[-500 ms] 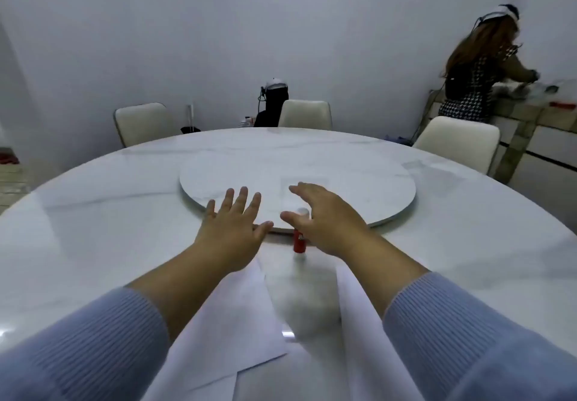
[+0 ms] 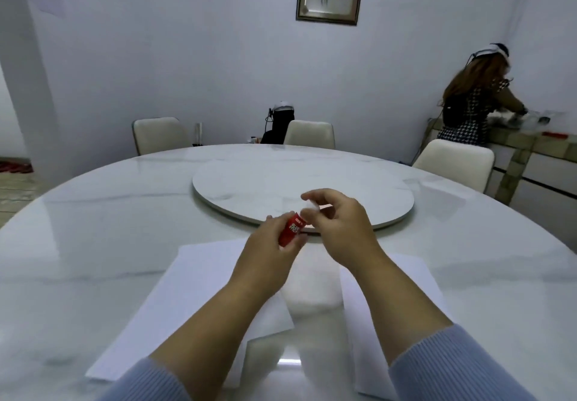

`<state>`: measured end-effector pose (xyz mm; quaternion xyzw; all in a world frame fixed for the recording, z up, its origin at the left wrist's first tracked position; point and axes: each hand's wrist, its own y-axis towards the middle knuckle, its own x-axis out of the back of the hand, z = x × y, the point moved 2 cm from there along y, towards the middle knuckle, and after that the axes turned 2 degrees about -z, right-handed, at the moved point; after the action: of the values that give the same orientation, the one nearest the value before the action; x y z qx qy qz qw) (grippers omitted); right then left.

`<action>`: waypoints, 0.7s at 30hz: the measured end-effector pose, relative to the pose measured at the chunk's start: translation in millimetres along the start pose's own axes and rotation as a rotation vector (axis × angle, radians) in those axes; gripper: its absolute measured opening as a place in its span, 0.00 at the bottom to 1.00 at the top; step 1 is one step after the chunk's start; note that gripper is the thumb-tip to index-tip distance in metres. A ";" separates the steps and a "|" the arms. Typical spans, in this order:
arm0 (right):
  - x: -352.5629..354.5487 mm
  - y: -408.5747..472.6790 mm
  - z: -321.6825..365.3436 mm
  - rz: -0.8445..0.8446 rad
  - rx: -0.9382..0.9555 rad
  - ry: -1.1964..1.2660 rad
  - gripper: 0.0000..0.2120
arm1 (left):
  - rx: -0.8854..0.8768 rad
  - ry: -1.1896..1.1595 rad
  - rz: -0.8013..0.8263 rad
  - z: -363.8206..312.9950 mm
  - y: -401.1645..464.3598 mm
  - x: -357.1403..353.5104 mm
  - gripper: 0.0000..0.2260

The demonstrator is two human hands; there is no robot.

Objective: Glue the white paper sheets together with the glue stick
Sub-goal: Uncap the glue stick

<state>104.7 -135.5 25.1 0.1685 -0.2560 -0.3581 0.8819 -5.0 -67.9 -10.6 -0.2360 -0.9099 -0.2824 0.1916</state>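
Note:
A red glue stick (image 2: pixel 292 230) is held tilted above the table in my left hand (image 2: pixel 268 254), whose fingers wrap its lower body. My right hand (image 2: pixel 338 229) pinches the stick's upper end, where a pale blurred cap sits between thumb and forefinger. One white paper sheet (image 2: pixel 193 300) lies flat under my left forearm. A second white sheet (image 2: pixel 415 304) lies to the right, partly hidden by my right forearm. A gap of bare table separates the two sheets.
The round white marble table (image 2: pixel 93 229) carries a raised turntable (image 2: pixel 299 185) just beyond my hands. Three cream chairs (image 2: pixel 309 133) stand around the far side. A person (image 2: pixel 471 104) works at a side counter at the far right.
The glue stick stood on the table by my right hand; now it is lifted, gripped by my left hand, with my right hand on its cap. The view has tilted up.

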 end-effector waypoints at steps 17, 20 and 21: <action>2.2 -12.9 -11.8 0.090 -0.262 0.784 0.16 | 0.407 -1.037 0.289 -19.8 -20.8 -4.4 0.07; 2.0 -17.3 -6.8 0.145 -0.241 0.767 0.17 | 0.453 -1.146 0.307 -19.6 -20.5 -2.5 0.10; 0.1 -19.0 -5.6 0.139 -0.228 0.752 0.18 | 0.462 -1.167 0.313 -19.6 -20.7 -2.6 0.11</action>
<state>97.6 -148.0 11.4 0.1713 0.1154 -0.2368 0.9494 -9.8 -95.7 -5.6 -0.4332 -0.8567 0.1268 -0.2496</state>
